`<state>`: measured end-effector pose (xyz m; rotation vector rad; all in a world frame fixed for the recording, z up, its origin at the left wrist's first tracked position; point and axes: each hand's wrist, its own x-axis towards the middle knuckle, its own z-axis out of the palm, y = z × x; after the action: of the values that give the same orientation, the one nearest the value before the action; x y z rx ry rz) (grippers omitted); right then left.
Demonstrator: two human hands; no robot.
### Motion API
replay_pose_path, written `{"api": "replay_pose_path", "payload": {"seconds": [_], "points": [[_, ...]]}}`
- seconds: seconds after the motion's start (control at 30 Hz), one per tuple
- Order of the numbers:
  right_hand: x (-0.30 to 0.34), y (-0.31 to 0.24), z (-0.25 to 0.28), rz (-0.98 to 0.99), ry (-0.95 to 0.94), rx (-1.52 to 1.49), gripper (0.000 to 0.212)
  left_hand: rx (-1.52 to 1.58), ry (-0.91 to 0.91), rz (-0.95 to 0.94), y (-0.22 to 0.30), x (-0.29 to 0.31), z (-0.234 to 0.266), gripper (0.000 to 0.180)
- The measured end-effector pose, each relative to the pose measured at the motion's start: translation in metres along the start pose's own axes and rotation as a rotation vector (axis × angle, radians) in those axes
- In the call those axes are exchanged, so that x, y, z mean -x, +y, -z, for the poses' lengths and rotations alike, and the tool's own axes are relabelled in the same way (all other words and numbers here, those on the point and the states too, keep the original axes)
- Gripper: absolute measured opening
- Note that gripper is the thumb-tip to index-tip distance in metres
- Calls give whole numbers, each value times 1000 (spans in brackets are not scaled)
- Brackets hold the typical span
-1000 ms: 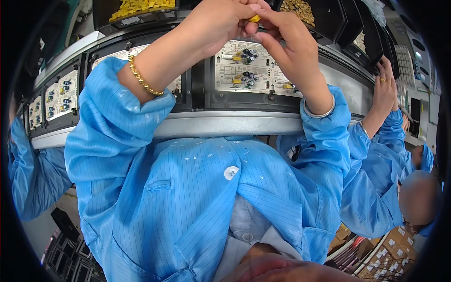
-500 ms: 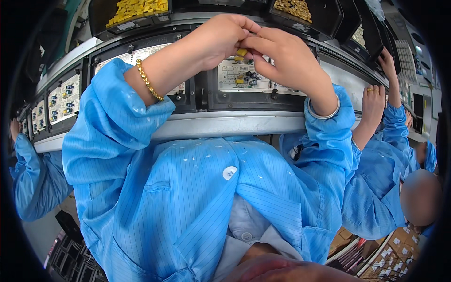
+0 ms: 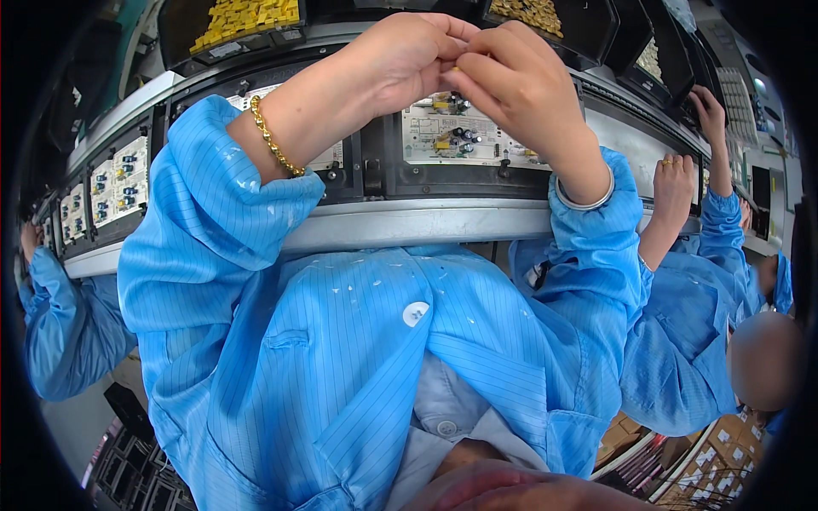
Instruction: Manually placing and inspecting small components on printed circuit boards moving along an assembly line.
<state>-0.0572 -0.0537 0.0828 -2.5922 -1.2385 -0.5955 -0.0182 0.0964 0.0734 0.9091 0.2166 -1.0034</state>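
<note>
Both my hands meet above a white circuit board (image 3: 490, 152) at the upper middle. My left hand (image 3: 405, 64) has its fingers curled and pressed near the right fingertips; whatever they hold is hidden. My right hand (image 3: 524, 85) is closed in a pinch, with a sliver of a small yellow component (image 3: 456, 70) showing at its fingertips. Below the hands, the board carries black cylindrical capacitors (image 3: 464, 136) and yellow block-shaped parts (image 3: 443, 145). It sits in a black frame (image 3: 460, 181).
Beyond the hands stand a black bin (image 3: 294, 36) of yellow components and another of brown parts (image 3: 528, 15). A metal rail (image 3: 417, 223) runs along the near edge. More populated boards (image 3: 119, 183) lie at left. A co-worker's hands (image 3: 676, 187) are close at right; another's sleeve (image 3: 72, 332) shows at far left.
My hands have risen slightly away from the board, uncovering more of its parts. The board and its frame appear shifted a little to the right.
</note>
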Motion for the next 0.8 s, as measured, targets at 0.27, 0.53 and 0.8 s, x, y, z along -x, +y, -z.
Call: {"api": "replay_pose_path", "payload": {"seconds": [0.27,0.53,0.8], "points": [[46,21,14,-483,-27,-343,13,-494,-122,-263,-3,5,61,24],[81,38,8,-708,-221,-494,13,-754,-82,-353,-21,8,74,22],[85,46,5,-638,-298,-432,12,-1373,19,-798,-24,6,76,16]]}}
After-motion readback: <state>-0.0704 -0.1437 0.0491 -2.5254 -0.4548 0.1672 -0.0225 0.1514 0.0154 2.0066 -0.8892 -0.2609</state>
